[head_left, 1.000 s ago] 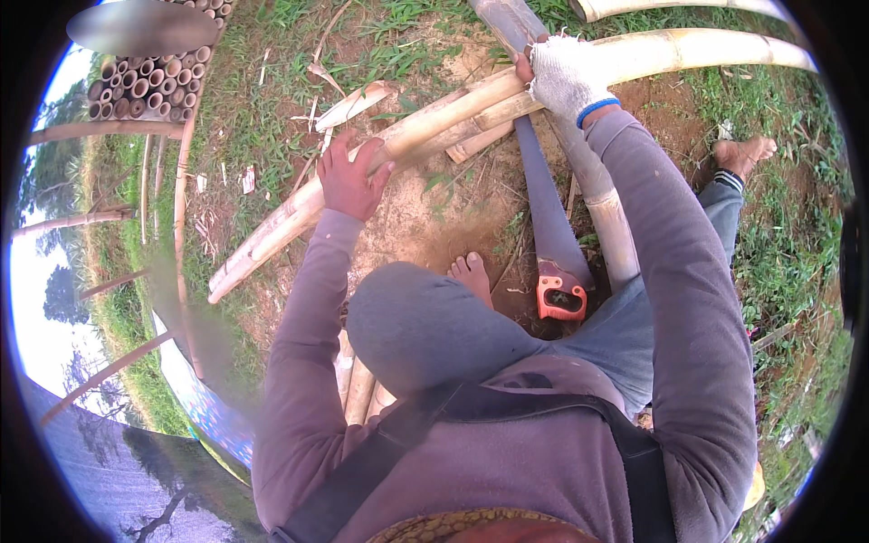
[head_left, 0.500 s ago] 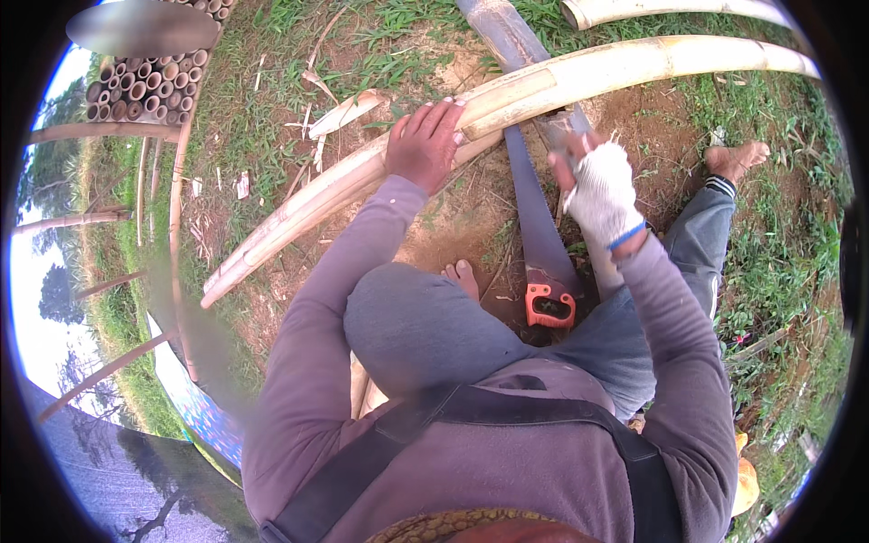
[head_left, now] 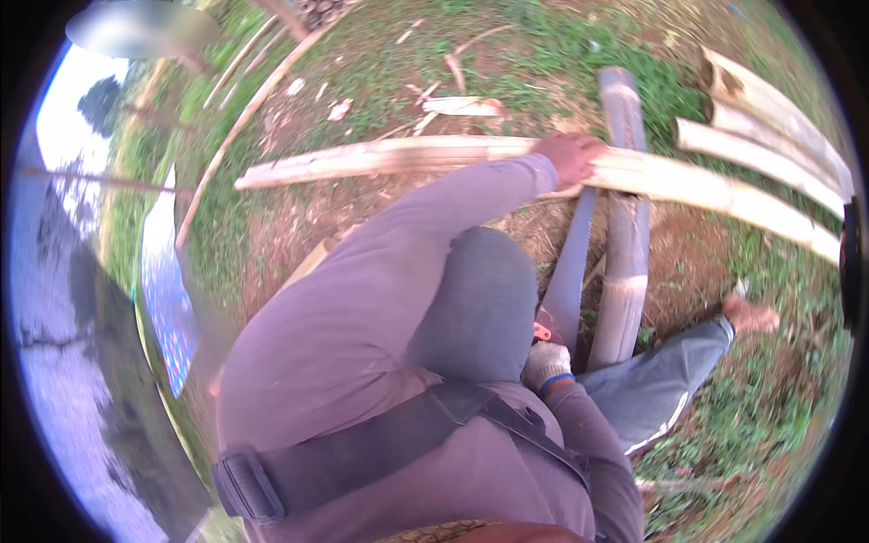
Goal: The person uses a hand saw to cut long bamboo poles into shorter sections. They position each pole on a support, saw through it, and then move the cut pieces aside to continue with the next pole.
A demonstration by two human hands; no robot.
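Note:
A pale bamboo pole [head_left: 724,188] lies crosswise in front of me, over a thicker grey bamboo pole [head_left: 621,308]. My bare left hand [head_left: 572,161] is closed over the pale pole, just left of where the two cross. In its white knitted glove, my right hand [head_left: 548,365] is low beside my bent knee, closed around the orange handle of a handsaw [head_left: 568,276]. The saw blade slants up, and its far end reaches the underside of the pale pole near my left hand. The glove and knee hide most of the handle.
Several cut bamboo pieces [head_left: 769,163] lie on the grass at the far right. My bare foot [head_left: 751,315] rests on the ground right of the grey pole. Bamboo scraps [head_left: 463,107] are scattered beyond the pale pole. Stacked bamboo ends [head_left: 319,14] show at the top left.
My right hand has come down to the saw handle from beside the grey pole. My left hand appears nearer the crossing. The whole view has turned, so the pale pole now slopes down rightward.

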